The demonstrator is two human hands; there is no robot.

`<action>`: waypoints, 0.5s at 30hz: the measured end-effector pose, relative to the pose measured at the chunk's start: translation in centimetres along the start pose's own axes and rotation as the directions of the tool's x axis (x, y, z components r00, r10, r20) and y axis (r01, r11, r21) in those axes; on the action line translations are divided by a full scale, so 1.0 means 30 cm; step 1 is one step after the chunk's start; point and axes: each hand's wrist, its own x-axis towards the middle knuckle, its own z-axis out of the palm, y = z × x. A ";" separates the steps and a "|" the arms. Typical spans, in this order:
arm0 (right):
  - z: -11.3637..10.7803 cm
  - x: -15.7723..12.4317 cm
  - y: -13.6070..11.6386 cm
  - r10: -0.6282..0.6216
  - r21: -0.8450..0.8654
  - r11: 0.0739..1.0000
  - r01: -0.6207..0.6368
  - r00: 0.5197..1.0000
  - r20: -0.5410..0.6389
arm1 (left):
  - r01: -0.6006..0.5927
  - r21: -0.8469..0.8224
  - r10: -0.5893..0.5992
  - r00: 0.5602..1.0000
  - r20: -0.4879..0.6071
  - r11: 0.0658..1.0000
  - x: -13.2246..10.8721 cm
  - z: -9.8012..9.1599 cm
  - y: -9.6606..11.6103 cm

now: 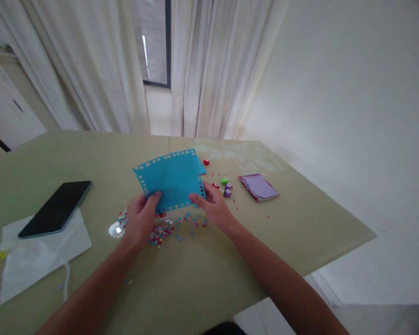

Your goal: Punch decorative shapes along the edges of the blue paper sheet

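A blue sheet of paper (pixel 172 179) with small punched shapes along its edges is held up above the table. My left hand (pixel 144 218) grips its lower left part, thumb on the near face. At the lower right corner my right hand (pixel 214 204) pinches the sheet between thumb and fingers. Behind it, another blue paper (pixel 200 166) shows only in part. Colourful paper bits (pixel 160 231) lie in a heap below the sheet, with more scattered nearby. Several small craft punches with eyes, among them a green one (pixel 225 180) and a purple one (pixel 227 192), sit beyond my right hand.
A stack of lilac and red paper (pixel 260 187) lies on the right of the table (pixel 300 232). To the left, a black tablet (pixel 57 207) rests partly on a white sheet (pixel 45 260), near a white cable (pixel 67 281). A clear round object (pixel 116 229) is beside my left hand.
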 end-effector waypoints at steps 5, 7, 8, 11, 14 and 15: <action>-0.117 -0.041 0.013 0.079 0.082 0.994 -0.072 0.992 -0.095 | -0.008 0.020 0.003 0.975 0.220 1.000 -0.014 0.010 -0.020; -0.139 -0.055 0.026 0.111 0.103 0.990 -0.099 0.988 -0.111 | -0.058 0.055 0.044 0.971 0.236 0.997 -0.014 0.006 -0.028; -0.145 -0.059 0.033 0.127 0.115 0.987 -0.115 0.986 -0.108 | -0.081 0.080 0.060 0.968 0.243 0.993 -0.013 0.004 -0.028; -0.153 -0.061 0.047 0.159 0.133 0.980 -0.147 0.984 -0.085 | -0.123 0.132 0.090 0.969 0.231 0.983 -0.015 -0.002 -0.012; -0.156 -0.056 0.050 0.168 0.173 0.973 -0.151 0.982 -0.087 | -0.123 0.146 0.094 0.977 0.192 0.982 -0.013 -0.006 0.004; -0.157 -0.055 0.050 0.169 0.196 0.969 -0.149 0.982 -0.088 | -0.123 0.148 0.095 0.978 0.188 0.981 -0.012 -0.007 0.004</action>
